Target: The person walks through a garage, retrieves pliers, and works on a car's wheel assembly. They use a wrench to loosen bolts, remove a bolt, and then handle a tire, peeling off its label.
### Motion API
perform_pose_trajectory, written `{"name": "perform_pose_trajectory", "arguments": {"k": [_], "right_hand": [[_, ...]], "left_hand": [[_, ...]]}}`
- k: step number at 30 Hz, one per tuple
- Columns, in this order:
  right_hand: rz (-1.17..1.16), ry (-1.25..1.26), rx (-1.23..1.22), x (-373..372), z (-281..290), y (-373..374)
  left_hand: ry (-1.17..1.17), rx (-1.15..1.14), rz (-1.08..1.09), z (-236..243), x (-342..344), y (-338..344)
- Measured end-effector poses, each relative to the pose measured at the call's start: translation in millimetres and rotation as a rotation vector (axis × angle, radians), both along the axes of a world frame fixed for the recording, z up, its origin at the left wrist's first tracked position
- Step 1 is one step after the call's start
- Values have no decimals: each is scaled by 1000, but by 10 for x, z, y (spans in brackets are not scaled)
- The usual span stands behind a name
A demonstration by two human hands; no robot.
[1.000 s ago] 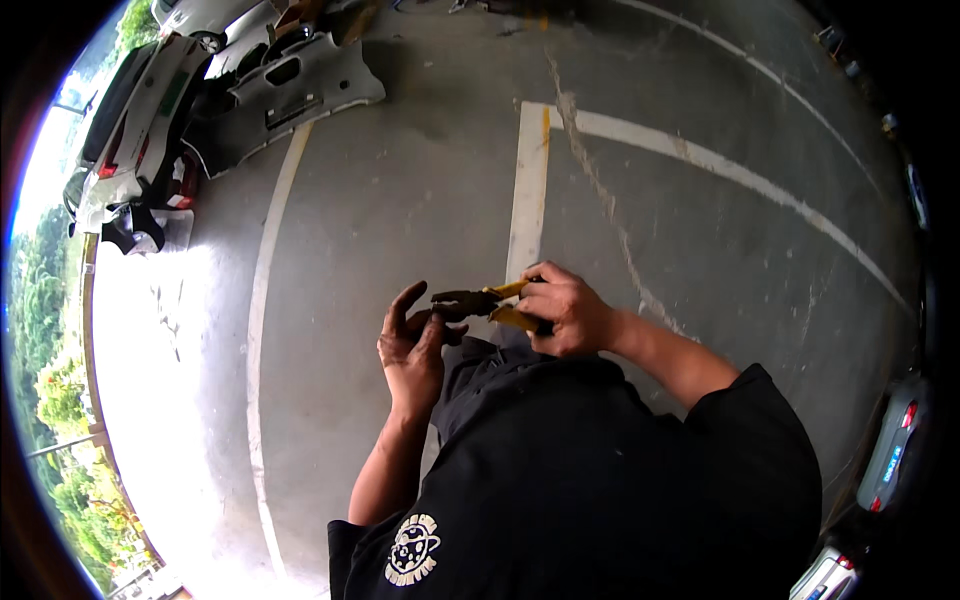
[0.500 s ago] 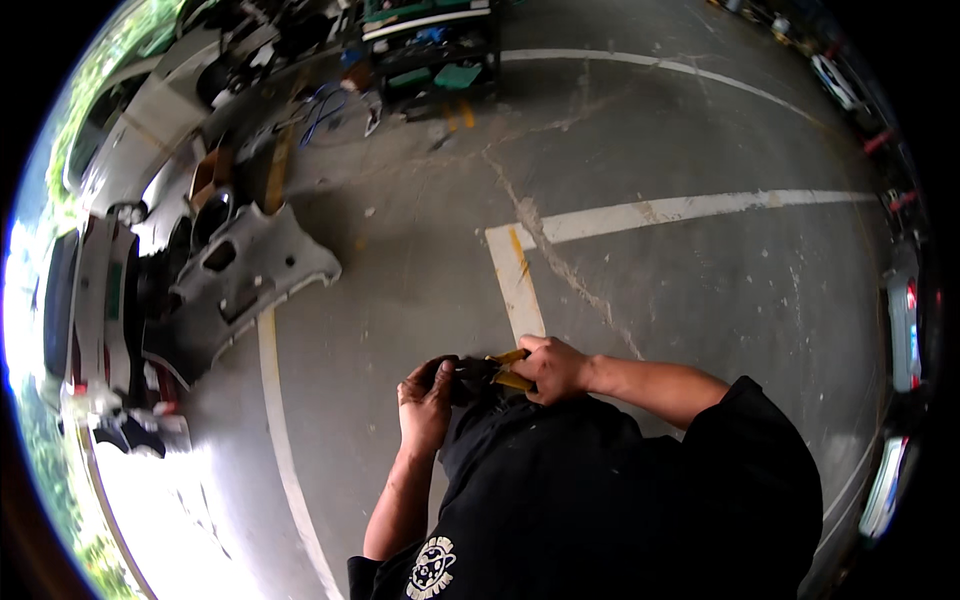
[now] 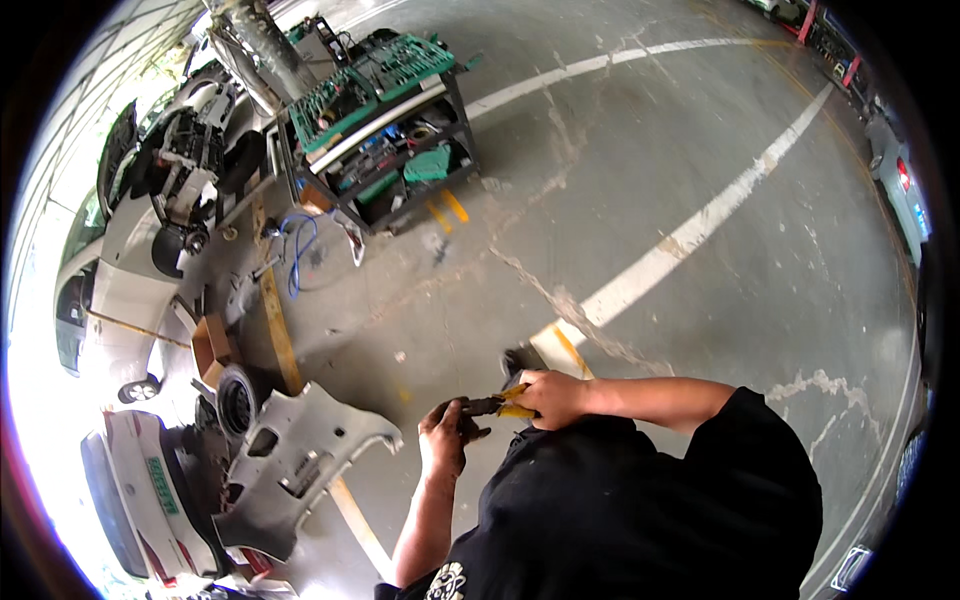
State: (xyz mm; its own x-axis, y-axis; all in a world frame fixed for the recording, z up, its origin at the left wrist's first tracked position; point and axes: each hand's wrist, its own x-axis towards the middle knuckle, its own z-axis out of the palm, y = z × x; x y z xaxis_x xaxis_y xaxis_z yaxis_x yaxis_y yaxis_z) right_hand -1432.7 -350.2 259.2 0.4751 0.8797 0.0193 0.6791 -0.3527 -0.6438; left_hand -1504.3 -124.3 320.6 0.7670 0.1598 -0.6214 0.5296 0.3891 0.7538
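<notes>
My right hand [image 3: 552, 398] grips pliers [image 3: 486, 405] by their yellow handles, with the dark jaws pointing left. My left hand [image 3: 446, 434] is closed at the tip of the jaws, its thumb on a dark piece too small to make out. Whether the jaws bite on that piece I cannot tell. Both hands are held in front of my dark shirt, above the concrete floor [image 3: 700, 300], and part of a dark shoe [image 3: 515, 362] shows beyond them.
A tool cart [image 3: 370, 100] with green trays stands ahead, near a blue hose [image 3: 298, 262] on the floor. Left lie a bumper cover [image 3: 300, 460], a wheel [image 3: 237, 398] and a cardboard box [image 3: 210, 350] beside dismantled cars [image 3: 150, 280]. More cars [image 3: 895, 170] line the right side.
My view has tilted up, bringing the cart and car parts into sight and moving my hands lower in the picture. The left hand's raised fingers have closed in around the jaws.
</notes>
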Motion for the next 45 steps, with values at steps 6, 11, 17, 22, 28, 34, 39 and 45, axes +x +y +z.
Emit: {"name": "perform_pose_trajectory", "arguments": {"k": [6, 11, 17, 22, 28, 34, 39, 45], "right_hand": [[72, 205, 125, 1567, 306, 1144], [175, 507, 1, 2734, 510, 2054], [-30, 412, 226, 3828, 526, 2793], [-258, 488, 171, 4831, 960, 3045], [-32, 122, 38, 5857, 1120, 3705], [-331, 140, 396, 7828, 1016, 3638], [-994, -278, -549, 9909, 783, 2457], [-844, -116, -747, 10349, 206, 2368]], "left_hand": [[-79, -194, 251, 87, 1196, 1063], [-356, -43, 392, 139, 2267, 1772], [-551, -208, 247, 139, 3640, 2666], [-486, 28, 272, 215, 4854, 3076], [-253, -669, 570, -71, 6164, 3393], [-286, -319, 806, 662, 7092, 3750], [-286, -71, 1219, 628, 6721, 4381], [-202, 97, 1518, 389, 5852, 4395]]}}
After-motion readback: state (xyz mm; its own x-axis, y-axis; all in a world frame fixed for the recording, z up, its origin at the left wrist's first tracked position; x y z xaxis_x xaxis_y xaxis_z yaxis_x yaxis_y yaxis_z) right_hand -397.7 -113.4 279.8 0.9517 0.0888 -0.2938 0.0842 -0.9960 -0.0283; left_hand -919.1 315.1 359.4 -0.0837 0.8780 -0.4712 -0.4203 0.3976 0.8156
